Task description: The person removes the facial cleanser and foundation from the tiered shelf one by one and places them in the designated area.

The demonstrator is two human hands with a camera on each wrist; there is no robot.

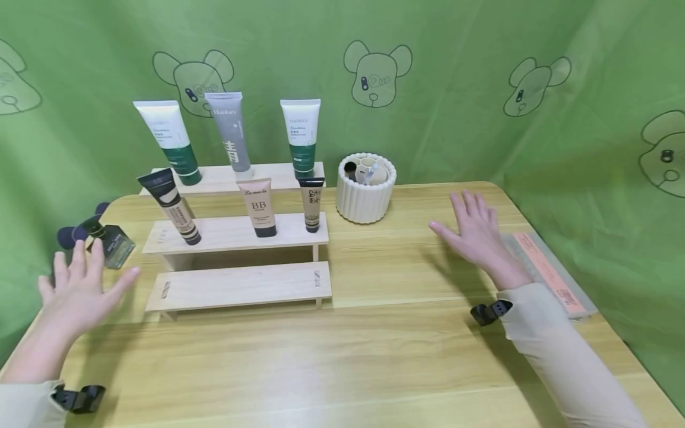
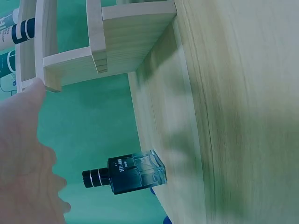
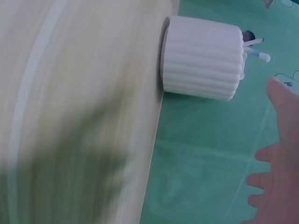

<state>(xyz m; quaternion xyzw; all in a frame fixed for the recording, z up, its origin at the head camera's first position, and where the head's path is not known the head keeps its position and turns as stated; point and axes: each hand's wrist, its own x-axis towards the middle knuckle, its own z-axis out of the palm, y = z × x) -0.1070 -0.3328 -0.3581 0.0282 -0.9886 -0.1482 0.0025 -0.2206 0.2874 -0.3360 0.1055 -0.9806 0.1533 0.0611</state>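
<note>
My left hand (image 1: pixel 77 291), fingers spread, hovers over the table's left side and holds nothing. Nearest to it is a dark square perfume bottle (image 1: pixel 116 245) with a black cap, upright in the left wrist view (image 2: pixel 135 172). My right hand (image 1: pixel 475 233) is spread in the air at the right, also holding nothing. To its left stands a white ribbed brush holder (image 1: pixel 365 199) with a dark brush and a pale-tipped stick inside. Beneath the right forearm lies a flat translucent case with a pink label (image 1: pixel 551 273).
A three-step wooden stand (image 1: pixel 241 288) occupies the left centre. Its top step bears two green-and-white tubes (image 1: pixel 303 139) and a grey tube (image 1: pixel 229 134). On the middle step are a BB cream tube (image 1: pixel 259 208) and two black-capped tubes (image 1: pixel 312 205). Green curtain (image 1: pixel 455 137) surrounds the table.
</note>
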